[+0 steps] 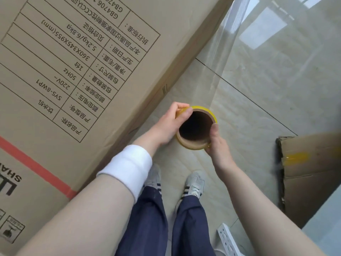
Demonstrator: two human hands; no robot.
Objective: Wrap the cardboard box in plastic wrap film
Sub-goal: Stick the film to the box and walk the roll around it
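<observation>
Two hands on one roll of plastic wrap film (196,127), held upright at frame centre, hollow brown core facing the camera, yellowish film wound around the outside. Left hand (170,124) at 9 o'clock of the roll: fingers curled over the outer wall, thumb pressed on the rim at about 10 o'clock. Right hand (216,143) at 4 o'clock of the roll: thumb hooked onto the rim, remaining fingers wrapped under and hidden. White wristband (127,168) on the left forearm.

Clear film sheet (224,58) stretched taut from the roll toward 12 o'clock, up to the far corner of the cardboard box (77,58); faint vertical creases visible, tiled floor (276,74) showing through.

Cardboard box filling the 9 to 12 o'clock sector, printed spec table upside down to the camera, red stripe across its near face. Left hand near the box wall; contact not determinable.

Second, smaller carton (311,169) at 3 o'clock with a yellow tape strip. White power strip (227,239) on the floor at 5 o'clock. Grey striped sneakers (194,183) and navy trousers at 6 o'clock.
</observation>
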